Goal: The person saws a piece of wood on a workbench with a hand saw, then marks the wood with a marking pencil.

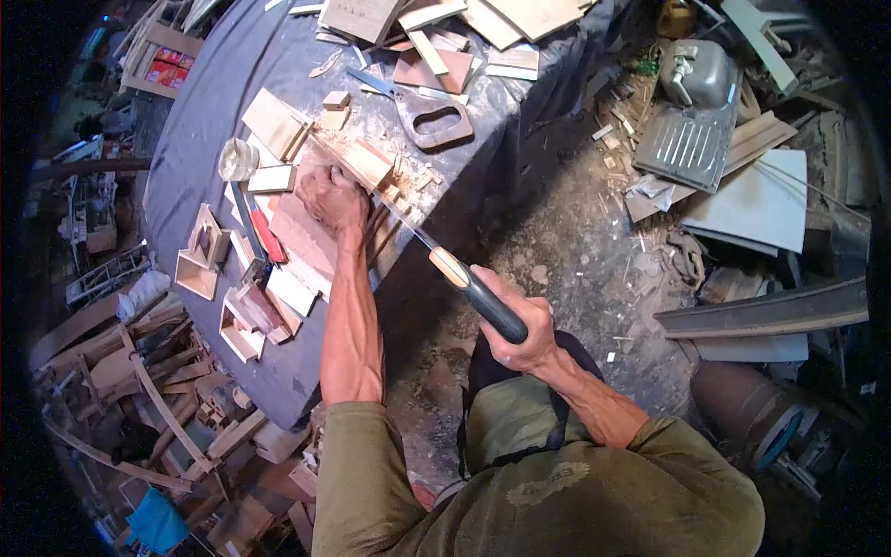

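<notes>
My right hand [520,320] is wrapped round the black handle of a hand saw [450,266]. Its thin blade runs up and left from the handle, over the table's edge and alongside a light wooden block [368,162]. Close to the blade, my left hand [334,198] presses down with curled fingers on a piece of wood that is mostly hidden beneath it. A brownish board [302,232] lies under and beside that wrist. Sawdust and small offcuts [399,195] surround the blade.
A second saw [434,121] with a dark handle rests on the cloth-covered table [200,121], near stacked boards [362,17]. Red-handled pliers [266,234], a white roll [238,160] and small wooden boxes [197,274] are on the left. A metal sink [682,139] lies beyond the table's right edge.
</notes>
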### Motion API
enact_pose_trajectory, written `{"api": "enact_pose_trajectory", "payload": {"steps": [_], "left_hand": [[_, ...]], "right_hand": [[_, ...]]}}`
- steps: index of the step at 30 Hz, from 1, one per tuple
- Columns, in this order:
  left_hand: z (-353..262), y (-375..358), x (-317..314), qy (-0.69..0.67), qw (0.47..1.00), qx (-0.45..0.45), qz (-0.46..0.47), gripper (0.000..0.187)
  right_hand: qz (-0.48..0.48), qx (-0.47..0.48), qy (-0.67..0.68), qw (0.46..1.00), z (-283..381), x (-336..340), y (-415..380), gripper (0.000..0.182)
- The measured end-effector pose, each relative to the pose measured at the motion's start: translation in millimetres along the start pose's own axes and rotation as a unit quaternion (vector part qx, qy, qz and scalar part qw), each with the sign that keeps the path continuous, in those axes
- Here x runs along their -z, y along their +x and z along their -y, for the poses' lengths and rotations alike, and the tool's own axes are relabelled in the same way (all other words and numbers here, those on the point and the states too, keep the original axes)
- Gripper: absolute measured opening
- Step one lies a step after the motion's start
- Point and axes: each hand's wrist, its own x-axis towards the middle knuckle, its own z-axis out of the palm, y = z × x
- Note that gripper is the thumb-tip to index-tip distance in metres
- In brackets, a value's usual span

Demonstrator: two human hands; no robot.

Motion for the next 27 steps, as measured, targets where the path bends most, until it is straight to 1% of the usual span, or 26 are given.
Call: {"api": "enact_pose_trajectory", "payload": {"steps": [1, 4, 7, 8, 9, 11, 15, 19, 20, 23, 24, 27], "left_hand": [[-2, -2, 4, 0.007, 1.000, 0.010, 0.000, 0.015], [-6, -1, 9, 0.035, 0.999, 0.034, 0.004, 0.017], [-17, -2, 18, 0.033, 0.998, 0.049, 0.013, 0.017], [-10, -3, 13, 0.037, 0.998, 0.042, 0.023, 0.016], [-10, -4, 13, 0.037, 0.999, 0.039, 0.004, 0.017], [-7, -4, 8, 0.034, 0.998, 0.045, 0.002, 0.017], [-9, -4, 9, 0.019, 0.999, 0.049, -0.012, 0.017], [-18, -2, 17, 0.029, 0.997, 0.076, -0.005, 0.023], [-19, -3, 18, 0.032, 0.996, 0.078, -0.002, 0.024], [-18, -3, 18, 0.033, 0.997, 0.075, -0.011, 0.021], [-19, -2, 19, 0.030, 0.997, 0.077, -0.012, 0.021], [-20, 0, 18, 0.020, 0.996, 0.077, -0.025, 0.018]], "right_hand": [[0.009, 0.000, -0.013, 1.000, -1, 2, 0, 0.068], [0.030, -0.007, 0.023, 0.999, -2, 5, 6, 0.069], [0.022, 0.019, 0.022, 0.999, 0, 12, 14, 0.070], [0.044, -0.029, 0.031, 0.998, 6, 16, 15, 0.069], [0.059, -0.067, 0.028, 0.996, 8, 19, 15, 0.067], [0.044, -0.040, 0.029, 0.998, 8, 17, 17, 0.066], [0.051, -0.026, 0.007, 0.998, 11, 23, 6, 0.065], [0.057, -0.010, -0.015, 0.998, 10, 35, -14, 0.064], [0.066, -0.035, -0.014, 0.997, 7, 41, -22, 0.065], [0.069, -0.041, -0.026, 0.996, 12, 50, -33, 0.064], [0.070, -0.064, -0.030, 0.995, 16, 51, -35, 0.062], [0.073, -0.066, -0.041, 0.994, 16, 49, -39, 0.062]]}}
